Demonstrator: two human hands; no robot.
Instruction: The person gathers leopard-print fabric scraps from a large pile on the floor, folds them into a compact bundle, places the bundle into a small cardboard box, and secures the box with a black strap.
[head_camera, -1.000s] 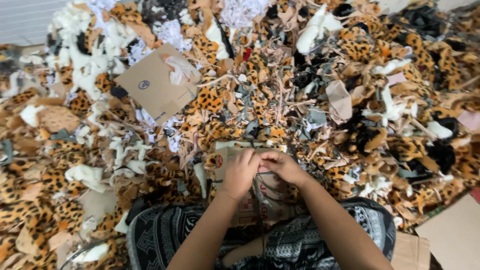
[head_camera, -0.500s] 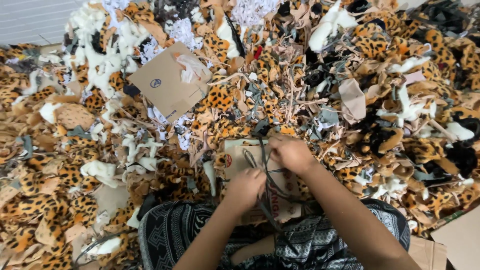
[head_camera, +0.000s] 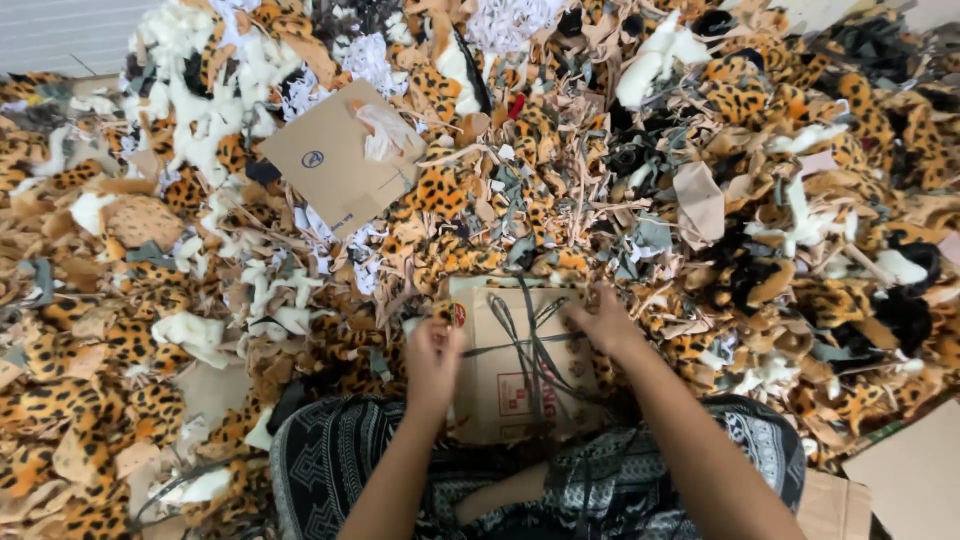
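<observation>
A flat brown cardboard piece (head_camera: 510, 380) lies on my lap, on black-and-white patterned trousers (head_camera: 330, 460). Dark thin strips (head_camera: 535, 345) lie spread across it. My left hand (head_camera: 432, 362) is at the cardboard's left edge, pinching a small leopard-print scrap (head_camera: 452, 314). At the upper right corner of the cardboard my right hand (head_camera: 603, 322) rests with its fingers on the strips. Whether it grips them I cannot tell.
A huge heap of leopard-print fabric scraps (head_camera: 440, 190), white fleece bits (head_camera: 190, 335), tan strips and black pieces surrounds me. A second cardboard sheet (head_camera: 330, 160) lies on the heap at upper left. More cardboard (head_camera: 905, 475) sits at lower right.
My hands have moved apart: the left went to the cardboard's left edge with a scrap, the right up to its upper right. The dark strips now lie spread on the cardboard.
</observation>
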